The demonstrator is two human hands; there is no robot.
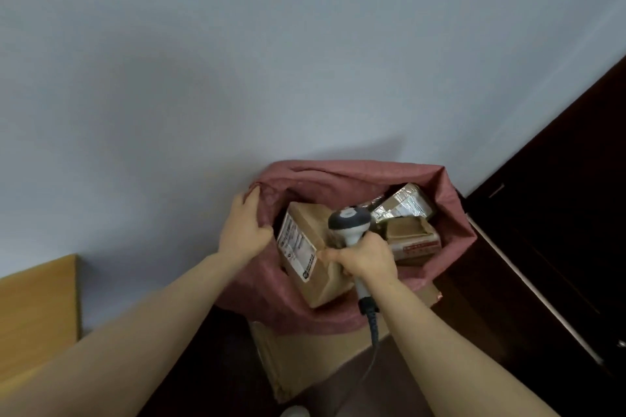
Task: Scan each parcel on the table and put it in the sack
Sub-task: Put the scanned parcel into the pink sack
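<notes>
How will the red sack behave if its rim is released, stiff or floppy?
Probably floppy: the sack bunches where the left hand grips its rim. It may sag inward when released, though the parcels inside likely prop it.

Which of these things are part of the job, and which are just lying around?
In the job: red sack, labelled parcel, scanner, taped parcel, small box.
Just there: flat cardboard under the sack, wooden surface, dark panel.

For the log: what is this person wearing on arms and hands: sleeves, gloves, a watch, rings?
Nothing worn shows. The left forearm and right forearm are bare to the frame's edge, no sleeve in view. The left hand and right hand are ungloved, with no watch, bracelet or ring visible.
</notes>
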